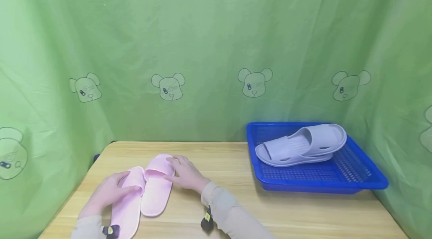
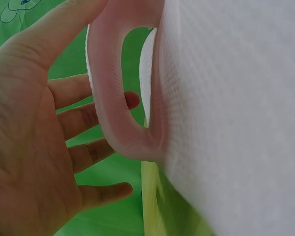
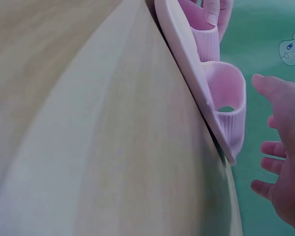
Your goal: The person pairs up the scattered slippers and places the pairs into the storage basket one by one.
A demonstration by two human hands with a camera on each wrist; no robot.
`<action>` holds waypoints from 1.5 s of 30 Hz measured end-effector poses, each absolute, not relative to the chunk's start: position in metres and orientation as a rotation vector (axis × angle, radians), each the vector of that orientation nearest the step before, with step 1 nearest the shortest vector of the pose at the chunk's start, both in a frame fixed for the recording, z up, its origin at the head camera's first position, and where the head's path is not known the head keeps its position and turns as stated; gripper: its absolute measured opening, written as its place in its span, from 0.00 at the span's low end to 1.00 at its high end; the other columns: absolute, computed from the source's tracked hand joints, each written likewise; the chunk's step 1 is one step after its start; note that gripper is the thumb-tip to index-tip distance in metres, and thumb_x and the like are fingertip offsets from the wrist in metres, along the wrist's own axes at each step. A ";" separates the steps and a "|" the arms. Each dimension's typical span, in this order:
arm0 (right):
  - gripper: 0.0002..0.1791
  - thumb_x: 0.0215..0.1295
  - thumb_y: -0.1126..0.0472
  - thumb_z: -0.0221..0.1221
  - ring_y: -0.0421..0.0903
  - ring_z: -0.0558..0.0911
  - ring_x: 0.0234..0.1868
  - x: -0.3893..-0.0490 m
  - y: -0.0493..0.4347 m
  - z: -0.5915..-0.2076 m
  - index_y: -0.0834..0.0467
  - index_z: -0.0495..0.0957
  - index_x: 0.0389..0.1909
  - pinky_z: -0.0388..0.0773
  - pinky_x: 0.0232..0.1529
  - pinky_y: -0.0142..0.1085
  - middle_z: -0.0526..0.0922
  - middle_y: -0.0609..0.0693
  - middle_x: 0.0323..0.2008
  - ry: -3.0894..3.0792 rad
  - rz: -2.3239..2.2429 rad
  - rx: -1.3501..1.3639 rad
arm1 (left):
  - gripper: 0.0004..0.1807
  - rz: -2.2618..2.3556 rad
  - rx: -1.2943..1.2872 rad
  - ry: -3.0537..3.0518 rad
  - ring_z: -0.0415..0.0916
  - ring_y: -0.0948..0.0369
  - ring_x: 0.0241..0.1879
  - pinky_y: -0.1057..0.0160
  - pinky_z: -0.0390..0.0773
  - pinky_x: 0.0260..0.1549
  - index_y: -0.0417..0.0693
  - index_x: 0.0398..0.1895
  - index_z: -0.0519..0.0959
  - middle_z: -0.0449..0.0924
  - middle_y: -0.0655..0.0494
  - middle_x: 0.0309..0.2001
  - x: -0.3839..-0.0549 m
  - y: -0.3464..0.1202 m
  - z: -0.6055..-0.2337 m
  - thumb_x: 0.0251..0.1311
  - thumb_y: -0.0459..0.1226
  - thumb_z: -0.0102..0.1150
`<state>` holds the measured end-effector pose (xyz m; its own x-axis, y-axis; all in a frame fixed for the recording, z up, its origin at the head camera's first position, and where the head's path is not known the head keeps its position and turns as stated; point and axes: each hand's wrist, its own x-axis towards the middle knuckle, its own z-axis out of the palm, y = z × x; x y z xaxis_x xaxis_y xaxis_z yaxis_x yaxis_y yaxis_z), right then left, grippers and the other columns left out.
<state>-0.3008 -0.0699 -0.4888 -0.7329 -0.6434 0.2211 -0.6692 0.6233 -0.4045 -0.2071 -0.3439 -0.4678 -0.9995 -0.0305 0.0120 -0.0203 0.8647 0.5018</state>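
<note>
Nearer pink slipper (image 1: 127,211) has left fingers (image 2: 105,194) spread around its strap (image 2: 114,132), right fingers (image 3: 273,149) spread beside its mate (image 1: 156,194).

Head view looks down; 2 nearer wrist views share pink slipper (image 2: 226,73).

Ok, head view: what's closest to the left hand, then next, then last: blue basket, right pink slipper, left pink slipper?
1. Left pink slipper: at the left hand.
2. Right pink slipper: just beyond, rightward.
3. Blue basket: far right.
</note>
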 end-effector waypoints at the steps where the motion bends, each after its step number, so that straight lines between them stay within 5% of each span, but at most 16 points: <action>1: 0.38 0.67 0.34 0.52 0.53 0.65 0.71 -0.301 -0.072 -0.488 0.50 0.61 0.72 0.66 0.70 0.51 0.65 0.55 0.70 -2.781 0.745 1.120 | 0.51 -0.809 0.035 -3.013 0.68 0.34 0.63 0.35 0.69 0.58 0.36 0.66 0.69 0.72 0.34 0.63 -0.207 -0.344 -0.468 0.48 0.65 0.65; 21: 0.41 0.67 0.33 0.49 0.54 0.60 0.75 -0.316 -0.098 -0.495 0.52 0.58 0.74 0.59 0.74 0.52 0.60 0.58 0.74 -2.846 0.773 1.162 | 0.50 -0.744 0.028 -2.865 0.74 0.37 0.57 0.36 0.72 0.56 0.38 0.61 0.74 0.78 0.35 0.57 -0.203 -0.348 -0.456 0.43 0.66 0.68; 45: 0.37 0.71 0.37 0.46 0.51 0.66 0.72 -0.315 -0.117 -0.497 0.55 0.61 0.72 0.61 0.74 0.44 0.68 0.53 0.70 -2.812 0.743 1.168 | 0.54 -0.618 0.152 -2.808 0.69 0.37 0.61 0.35 0.69 0.57 0.42 0.65 0.70 0.73 0.34 0.62 -0.198 -0.354 -0.442 0.44 0.72 0.61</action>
<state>-0.3152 -0.1172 -0.4967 -0.7221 -0.6670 0.1836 -0.6706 0.6098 -0.4223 -0.1980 -0.3535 -0.4419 -0.9603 -0.1569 0.2306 -0.0456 0.9039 0.4253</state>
